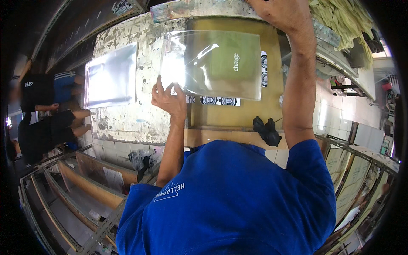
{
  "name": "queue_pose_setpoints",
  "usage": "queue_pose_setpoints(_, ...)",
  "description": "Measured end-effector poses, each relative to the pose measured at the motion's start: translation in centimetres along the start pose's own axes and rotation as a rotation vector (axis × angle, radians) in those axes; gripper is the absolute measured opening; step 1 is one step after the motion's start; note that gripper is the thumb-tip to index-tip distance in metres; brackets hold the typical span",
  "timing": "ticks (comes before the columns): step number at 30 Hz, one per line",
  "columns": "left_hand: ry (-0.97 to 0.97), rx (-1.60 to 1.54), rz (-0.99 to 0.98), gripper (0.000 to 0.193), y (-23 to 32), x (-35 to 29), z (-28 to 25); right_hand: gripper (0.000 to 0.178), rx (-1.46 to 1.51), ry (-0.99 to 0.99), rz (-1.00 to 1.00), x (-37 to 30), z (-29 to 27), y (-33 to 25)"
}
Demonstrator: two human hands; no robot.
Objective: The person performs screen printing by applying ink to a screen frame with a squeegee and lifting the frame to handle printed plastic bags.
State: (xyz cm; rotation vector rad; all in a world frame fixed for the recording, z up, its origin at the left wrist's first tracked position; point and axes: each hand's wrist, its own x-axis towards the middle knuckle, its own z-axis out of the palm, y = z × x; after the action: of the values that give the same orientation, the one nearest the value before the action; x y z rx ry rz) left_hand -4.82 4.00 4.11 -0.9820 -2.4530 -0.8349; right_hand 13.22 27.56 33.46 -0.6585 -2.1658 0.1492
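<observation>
Clear sheet: a glossy, transparent plastic rectangle with white lettering (206, 83) lies across the yellow-green flat panel (272, 108) and the paint-flecked pale tabletop (140, 121); looks light, floppy, slick, easily creased.
Best hold: I'd say 2 corners, gently, clear of the lettering.
Left hand (170, 98): right at the near-left corner, forearm angled forward, fingers parted and bent; pinching or merely touching, can't tell.
Right hand (280, 12): beyond the far edge, arm stretched; fingertips cropped, state unreadable.
</observation>
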Motion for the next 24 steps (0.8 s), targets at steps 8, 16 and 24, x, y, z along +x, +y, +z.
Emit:
queue_pose_setpoints(8, 0.196, -0.41, -0.192, 0.016, 1.5, 6.9, -3.7, 0.031, 0.007, -0.038, 0.012, 0.4, 0.3, 0.8)
queue_pose_setpoints(16, 0.243, -0.65, -0.553, 0.021, -9.4, 6.7, -7.1, 0.035, 0.007, -0.01, 0.024, 0.0, 0.6, 0.6)
queue_pose_setpoints(24, 0.41, -0.273, -0.761, 0.035, -22.6, 1.9, -9.0, 0.038, -0.083, -0.055, 0.024, 0.1, 0.3, 0.8)
